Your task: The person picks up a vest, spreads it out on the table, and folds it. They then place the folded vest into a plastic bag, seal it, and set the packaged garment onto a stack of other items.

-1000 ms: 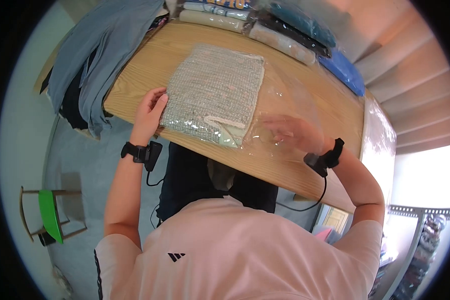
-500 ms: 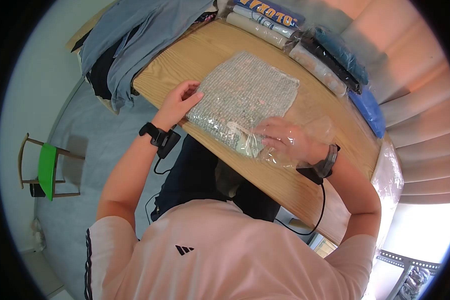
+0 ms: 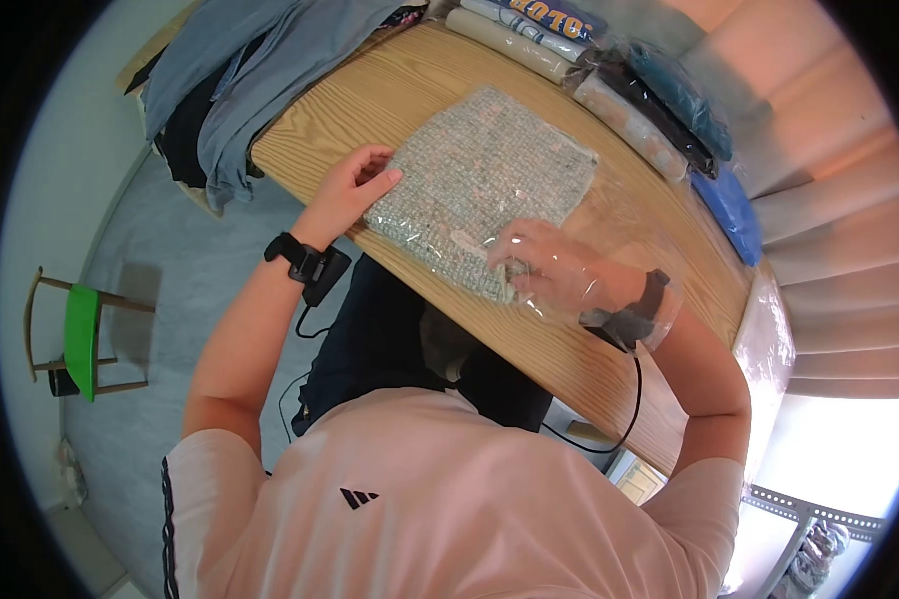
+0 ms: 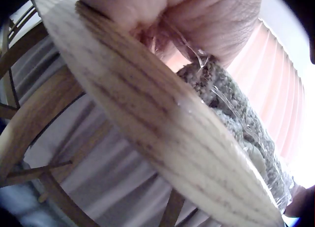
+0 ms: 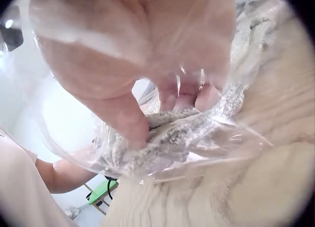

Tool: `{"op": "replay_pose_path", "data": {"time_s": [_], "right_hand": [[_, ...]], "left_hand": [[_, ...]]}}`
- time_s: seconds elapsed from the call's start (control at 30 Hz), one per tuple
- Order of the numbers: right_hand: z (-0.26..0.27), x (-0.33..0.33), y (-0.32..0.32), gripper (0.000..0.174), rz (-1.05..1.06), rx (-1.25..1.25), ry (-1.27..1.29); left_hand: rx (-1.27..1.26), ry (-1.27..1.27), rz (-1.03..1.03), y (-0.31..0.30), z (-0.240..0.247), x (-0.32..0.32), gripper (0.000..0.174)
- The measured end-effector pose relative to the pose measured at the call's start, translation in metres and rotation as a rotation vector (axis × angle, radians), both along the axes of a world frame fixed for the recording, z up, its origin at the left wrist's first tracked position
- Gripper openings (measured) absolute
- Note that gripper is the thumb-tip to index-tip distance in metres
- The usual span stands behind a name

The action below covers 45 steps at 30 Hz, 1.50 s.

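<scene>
A folded grey-green knit garment lies inside a clear plastic bag near the table's front edge. My left hand holds the bagged bundle's left edge, thumb on top; in the left wrist view plastic is pinched at that hand. My right hand has gone into the bag's mouth, and the film wraps over its back as far as the wrist strap. In the right wrist view the thumb lies on the near side of the garment's thick edge, with the fingers beyond it.
Several bagged, folded clothes line the back of the wooden table. Grey-blue trousers hang over the left end. A plastic-wrapped surface adjoins the right end. A green chair stands on the floor at left.
My right hand has moved left from the bag's loose end, deeper inside to the garment's right edge. The film now reaches over its wrist. My left hand stays at the left edge.
</scene>
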State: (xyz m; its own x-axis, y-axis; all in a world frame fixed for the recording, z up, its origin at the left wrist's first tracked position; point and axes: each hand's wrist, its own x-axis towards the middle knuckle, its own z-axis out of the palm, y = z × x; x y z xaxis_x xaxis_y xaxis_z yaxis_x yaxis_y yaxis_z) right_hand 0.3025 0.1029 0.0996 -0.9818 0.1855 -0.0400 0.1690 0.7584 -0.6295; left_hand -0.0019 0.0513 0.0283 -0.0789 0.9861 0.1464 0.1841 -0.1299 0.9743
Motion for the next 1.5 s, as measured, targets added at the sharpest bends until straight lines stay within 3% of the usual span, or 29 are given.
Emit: {"op": "replay_pose_path", "data": {"time_s": [0.17, 0.23, 0.33, 0.57, 0.63, 0.67, 0.73, 0.77, 0.83, 0.87, 0.93, 1.0, 1.07, 1.17, 1.27, 1.37, 1.43, 1.5], "right_hand": [[0.011, 0.008, 0.000, 0.038, -0.072, -0.178, -0.106], [0.010, 0.015, 0.000, 0.041, -0.035, -0.364, 0.088], [0.005, 0.022, 0.008, 0.045, 0.090, -0.229, 0.048], [0.016, 0.060, -0.013, 0.037, -0.051, -0.104, -0.014], [0.016, 0.089, -0.017, 0.031, -0.312, -0.149, -0.118], [0.018, 0.102, -0.023, 0.031, -0.320, -0.146, -0.116], [0.025, 0.128, -0.043, 0.025, -0.645, -0.055, 0.032], [0.027, 0.140, -0.054, 0.025, -0.659, -0.053, 0.036], [0.029, 0.160, -0.082, 0.022, -1.199, -0.273, 0.070], [0.028, 0.168, -0.097, 0.022, -1.217, -0.275, 0.075], [0.021, 0.179, -0.125, 0.019, -1.458, -0.434, 0.389], [0.016, 0.187, -0.150, 0.019, -1.523, -0.498, 0.491], [0.012, 0.192, -0.167, 0.018, -1.593, -0.559, 0.598], [0.004, 0.198, -0.183, 0.020, -1.644, -0.577, 0.707], [0.001, 0.199, -0.173, 0.023, -1.649, -0.660, 0.756], [-0.001, 0.193, -0.143, 0.029, -1.615, -0.752, 0.822], [-0.020, 0.197, -0.118, 0.033, -1.361, -1.122, 1.070], [-0.030, 0.180, -0.093, 0.034, -1.458, -1.193, 1.072]], "left_hand": [[0.003, 0.003, -0.001, 0.000, 0.001, 0.000, 0.033], [0.011, 0.000, -0.003, -0.001, 0.002, 0.001, 0.032], [0.013, 0.034, 0.002, -0.001, 0.004, 0.001, 0.032], [0.020, 0.050, 0.023, -0.002, 0.002, 0.001, 0.033], [0.042, 0.072, 0.037, -0.003, 0.004, 0.003, 0.034], [0.040, 0.045, 0.041, -0.005, 0.008, 0.005, 0.035], [0.039, 0.021, 0.029, -0.006, 0.010, 0.006, 0.037], [0.047, 0.062, 0.007, -0.005, 0.008, 0.004, 0.038], [0.057, 0.105, -0.033, -0.005, 0.010, 0.006, 0.039], [0.017, 0.135, -0.043, -0.009, 0.016, 0.008, 0.039], [-0.019, 0.174, -0.072, -0.019, 0.019, 0.016, 0.039], [-0.032, 0.185, -0.119, -0.039, 0.017, 0.037, 0.041], [-0.015, 0.186, -0.255, -0.067, 0.022, 0.063, 0.043], [-0.257, 0.223, -0.593, -0.087, 0.066, 0.077, 0.041], [-0.128, 0.163, -0.532, -0.057, 0.088, 0.068, 0.036], [-0.076, 0.090, -0.420, 0.012, 0.121, 0.069, 0.026], [-0.087, 0.205, -0.417, 0.071, 0.129, 0.067, 0.030], [-0.205, 0.185, -0.439, 0.131, 0.118, 0.070, 0.030]]}}
